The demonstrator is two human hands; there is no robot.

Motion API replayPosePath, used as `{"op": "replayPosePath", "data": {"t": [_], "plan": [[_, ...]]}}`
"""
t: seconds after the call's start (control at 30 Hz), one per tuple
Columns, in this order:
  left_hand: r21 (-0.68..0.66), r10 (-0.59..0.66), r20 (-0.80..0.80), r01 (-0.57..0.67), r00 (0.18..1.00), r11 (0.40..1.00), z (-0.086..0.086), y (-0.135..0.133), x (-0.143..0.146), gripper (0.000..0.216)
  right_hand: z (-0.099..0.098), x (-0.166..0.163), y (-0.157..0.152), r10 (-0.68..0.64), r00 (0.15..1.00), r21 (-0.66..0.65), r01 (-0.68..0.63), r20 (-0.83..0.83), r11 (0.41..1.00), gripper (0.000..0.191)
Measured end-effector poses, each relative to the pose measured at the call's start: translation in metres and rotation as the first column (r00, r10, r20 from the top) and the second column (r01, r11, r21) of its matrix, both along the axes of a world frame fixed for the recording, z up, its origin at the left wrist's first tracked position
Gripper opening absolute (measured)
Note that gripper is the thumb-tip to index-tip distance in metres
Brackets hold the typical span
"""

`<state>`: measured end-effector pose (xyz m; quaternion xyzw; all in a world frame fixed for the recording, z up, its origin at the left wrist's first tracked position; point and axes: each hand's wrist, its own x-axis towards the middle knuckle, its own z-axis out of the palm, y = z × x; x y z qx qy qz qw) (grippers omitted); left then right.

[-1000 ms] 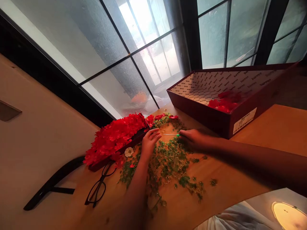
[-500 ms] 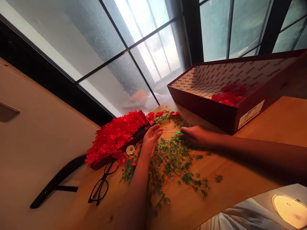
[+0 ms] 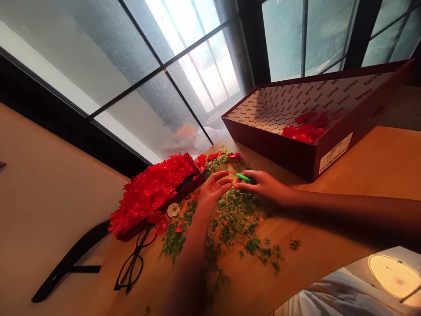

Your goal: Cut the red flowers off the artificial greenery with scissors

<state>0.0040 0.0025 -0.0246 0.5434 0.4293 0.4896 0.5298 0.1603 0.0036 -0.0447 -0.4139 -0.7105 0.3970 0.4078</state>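
Observation:
My right hand (image 3: 266, 186) is closed around the green handle of a thin-shafted tool (image 3: 246, 178), which looks like an awl or small screwdriver. Its narrow metal shaft points left, past the fingertips of my left hand (image 3: 212, 193). The left fingers are half curled and apart, close to the right fingertips; I make out nothing between them. Beneath both hands lies a loose heap of small green plastic leaf pieces (image 3: 235, 215). Just left of my left hand, red artificial flowers (image 3: 154, 186) fill a dark red tray. A white flower (image 3: 173, 210) lies beside that tray.
A large dark red box (image 3: 272, 151) with printed lining stands at the right back, with several red petals (image 3: 305, 129) inside. Black-framed glasses (image 3: 131, 263) lie on the wooden table (image 3: 256, 289) at the left. A paned window (image 3: 164, 68) rises behind.
The tool's shaft has come away from my left fingertips and now tilts up leftward, with more of the green handle showing. My left fingers have loosened. The view has shifted slightly.

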Motion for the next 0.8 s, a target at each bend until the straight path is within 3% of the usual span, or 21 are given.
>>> {"op": "replayPosePath", "data": {"t": [0.13, 0.3, 0.4, 0.5, 0.63, 0.7, 0.8], "plan": [[0.026, -0.03, -0.02, 0.03, 0.999, 0.999, 0.002, -0.002, 0.006, 0.029, -0.003, 0.001, 0.002, 0.017, 0.996, -0.047, -0.021, -0.088, 0.999, 0.028], [0.02, -0.024, -0.069, 0.026, 0.997, 0.999, 0.003, -0.004, 0.007, 0.025, -0.006, 0.002, 0.004, 0.099, 0.937, -0.145, -0.156, -0.336, 0.977, 0.031], [0.024, -0.019, -0.106, 0.021, 0.994, 0.999, 0.004, -0.007, 0.01, 0.018, -0.008, 0.002, 0.005, 0.137, 0.914, -0.179, -0.218, -0.381, 0.959, 0.03], [0.065, 0.03, -0.104, -0.023, 0.994, 0.998, 0.006, -0.009, 0.011, 0.016, -0.007, 0.003, 0.005, 0.085, 0.943, -0.186, -0.151, -0.322, 0.971, 0.032], [0.164, 0.116, -0.11, -0.097, 0.987, 0.982, 0.006, -0.003, 0.004, 0.016, 0.001, 0.008, 0.001, 0.007, 0.993, 0.051, -0.001, -0.12, 0.999, 0.03], [0.216, 0.172, -0.127, -0.142, 0.977, 0.966, 0.004, 0.002, -0.003, 0.018, 0.003, 0.01, -0.002, 0.011, 1.0, 0.129, -0.013, 0.019, 0.992, 0.031], [0.21, 0.207, -0.105, -0.182, 0.973, 0.961, 0.0, 0.008, -0.011, 0.02, 0.001, 0.011, -0.005, 0.028, 0.987, 0.143, -0.051, 0.158, 0.988, 0.032]]}}
